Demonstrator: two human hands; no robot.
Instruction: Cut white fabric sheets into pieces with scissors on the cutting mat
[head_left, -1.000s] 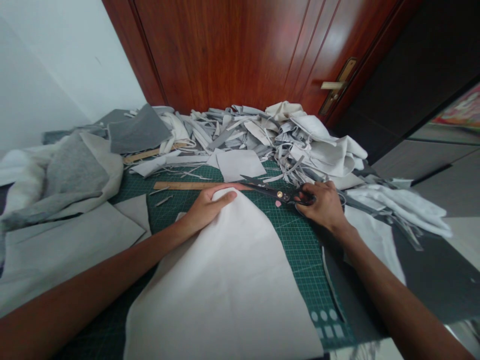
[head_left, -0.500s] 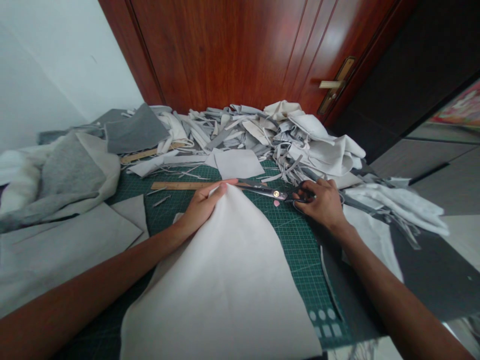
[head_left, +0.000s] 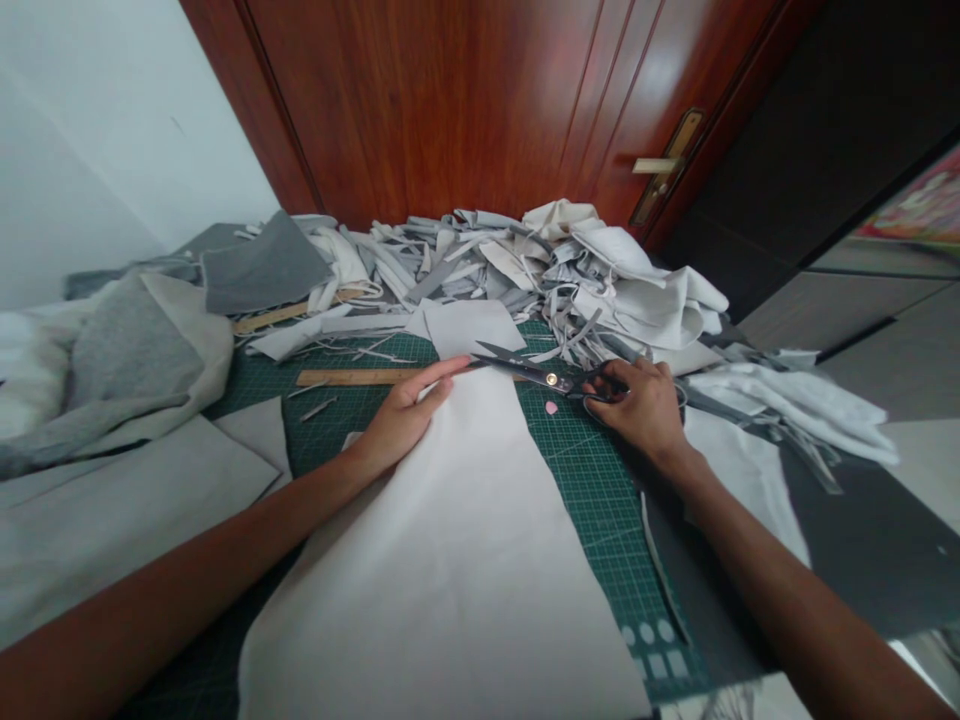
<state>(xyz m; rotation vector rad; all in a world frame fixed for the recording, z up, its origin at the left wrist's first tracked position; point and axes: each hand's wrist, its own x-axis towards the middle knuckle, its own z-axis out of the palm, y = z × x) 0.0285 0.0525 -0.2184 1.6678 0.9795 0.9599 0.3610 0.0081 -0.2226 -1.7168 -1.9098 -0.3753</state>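
A large white piece of fabric [head_left: 457,540] spreads from the front edge of the view up to the middle of the cutting mat. My left hand [head_left: 409,410] grips its far edge between thumb and fingers. In my right hand [head_left: 645,405] is a pair of black scissors [head_left: 552,379], its blades slightly apart and pointing left. The blades lie at the fabric's far edge, with the tips close to my left fingertips. Beneath them a wooden ruler [head_left: 345,377] rests on the green cutting mat [head_left: 592,480], partly covered by my left hand and the fabric.
Cut scraps [head_left: 465,260] pile up along the door [head_left: 450,100] at the back. Folded grey and white cloth [head_left: 135,350] lies on the left. White cloth pieces [head_left: 795,405] lie beyond my right arm. A small pink piece [head_left: 551,408] sits below the scissors.
The scissor blades closed at half a second ago and are apart again now. The fabric's far edge has flattened and widened toward the right beneath them. My left thumb has shifted slightly left.
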